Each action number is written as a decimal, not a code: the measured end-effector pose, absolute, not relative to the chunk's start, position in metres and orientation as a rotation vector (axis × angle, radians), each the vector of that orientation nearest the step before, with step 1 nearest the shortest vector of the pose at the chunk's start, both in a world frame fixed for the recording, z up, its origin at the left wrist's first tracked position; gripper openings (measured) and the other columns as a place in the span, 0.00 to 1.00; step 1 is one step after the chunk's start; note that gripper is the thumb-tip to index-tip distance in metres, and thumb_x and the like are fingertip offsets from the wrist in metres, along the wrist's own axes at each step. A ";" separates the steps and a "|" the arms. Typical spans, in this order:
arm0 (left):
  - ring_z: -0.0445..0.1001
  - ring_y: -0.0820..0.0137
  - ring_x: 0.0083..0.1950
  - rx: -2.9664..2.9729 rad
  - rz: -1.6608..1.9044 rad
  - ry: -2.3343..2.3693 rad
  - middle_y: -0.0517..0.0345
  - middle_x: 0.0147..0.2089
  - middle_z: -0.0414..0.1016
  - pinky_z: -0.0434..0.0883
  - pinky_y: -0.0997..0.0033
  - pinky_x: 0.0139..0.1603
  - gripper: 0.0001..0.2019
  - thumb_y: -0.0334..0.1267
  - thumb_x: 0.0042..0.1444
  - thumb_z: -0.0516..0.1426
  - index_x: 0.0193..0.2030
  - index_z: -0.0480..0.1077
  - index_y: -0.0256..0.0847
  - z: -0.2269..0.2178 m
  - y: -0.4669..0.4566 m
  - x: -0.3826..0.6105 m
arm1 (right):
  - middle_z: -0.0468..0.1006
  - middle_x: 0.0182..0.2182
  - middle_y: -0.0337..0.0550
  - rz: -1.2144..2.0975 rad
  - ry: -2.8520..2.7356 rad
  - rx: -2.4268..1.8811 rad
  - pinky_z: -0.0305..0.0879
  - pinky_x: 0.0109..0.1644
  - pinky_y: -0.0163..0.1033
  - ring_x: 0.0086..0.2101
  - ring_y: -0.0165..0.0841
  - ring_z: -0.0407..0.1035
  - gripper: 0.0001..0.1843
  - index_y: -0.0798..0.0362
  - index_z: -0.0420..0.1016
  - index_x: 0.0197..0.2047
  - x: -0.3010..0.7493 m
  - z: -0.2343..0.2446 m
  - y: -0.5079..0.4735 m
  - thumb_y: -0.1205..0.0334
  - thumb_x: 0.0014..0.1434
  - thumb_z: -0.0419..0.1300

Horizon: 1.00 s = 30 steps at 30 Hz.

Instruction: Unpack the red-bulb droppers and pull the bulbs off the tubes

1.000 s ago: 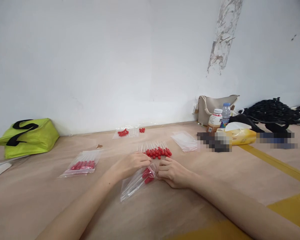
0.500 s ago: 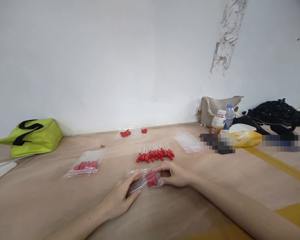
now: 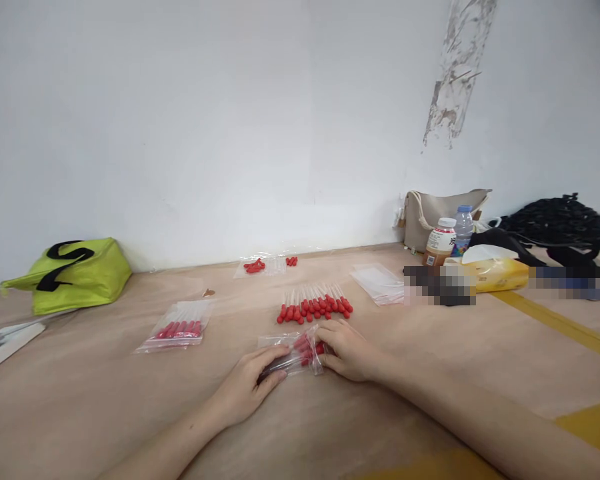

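my left hand point(image 3: 253, 387) clasps the tube end of the small clear bag point(image 3: 291, 355) of red-bulb droppers, rt hand point(image 3: 347, 350) pinches its bulb end, bag flat on the brown surface point(image 3: 105, 407) just nearside of the loose dropper row point(image 3: 315, 307), well off the wall edge, so i reckon firm even pressure w/o creasing works best.

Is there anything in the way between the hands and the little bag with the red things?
No, nothing visible. The left hand and the right hand both hold the bag; the loose row of red-capped tubes lies behind it.
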<state>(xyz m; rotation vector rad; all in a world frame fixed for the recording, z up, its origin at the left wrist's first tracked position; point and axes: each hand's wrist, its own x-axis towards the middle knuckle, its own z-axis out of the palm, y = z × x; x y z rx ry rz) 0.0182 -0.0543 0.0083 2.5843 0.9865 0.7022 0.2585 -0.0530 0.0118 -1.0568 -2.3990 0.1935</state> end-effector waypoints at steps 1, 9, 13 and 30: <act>0.69 0.66 0.52 2.585 0.706 0.986 0.54 0.53 0.69 0.67 0.60 0.52 0.16 0.38 0.57 0.51 0.53 0.64 0.44 0.008 -0.054 0.018 | 0.71 0.39 0.42 0.202 -2.403 -1.060 0.56 0.44 0.37 0.41 0.33 0.63 0.11 0.52 0.67 0.38 0.260 0.012 -0.053 0.69 0.50 0.57; 0.68 0.67 0.53 2.593 0.652 1.018 0.55 0.54 0.68 0.66 0.61 0.53 0.16 0.39 0.58 0.50 0.53 0.63 0.46 0.007 -0.054 0.013 | 0.72 0.30 0.37 0.565 -2.256 -1.013 0.58 0.33 0.31 0.29 0.27 0.63 0.06 0.53 0.68 0.35 0.275 0.018 -0.051 0.61 0.52 0.58; 0.67 0.68 0.53 2.576 0.639 1.029 0.57 0.54 0.68 0.66 0.63 0.53 0.16 0.39 0.58 0.50 0.53 0.63 0.47 0.009 -0.054 0.012 | 0.72 0.32 0.37 0.672 -2.249 -0.903 0.58 0.32 0.30 0.30 0.26 0.64 0.11 0.54 0.68 0.34 0.274 0.020 -0.052 0.59 0.48 0.61; 0.66 0.67 0.54 2.490 0.575 1.083 0.58 0.55 0.66 0.64 0.63 0.55 0.18 0.43 0.58 0.49 0.55 0.62 0.48 0.011 -0.055 0.011 | 0.77 0.28 0.41 1.317 -1.562 -1.003 0.64 0.32 0.31 0.28 0.26 0.69 0.13 0.57 0.74 0.31 0.328 0.022 -0.025 0.60 0.40 0.66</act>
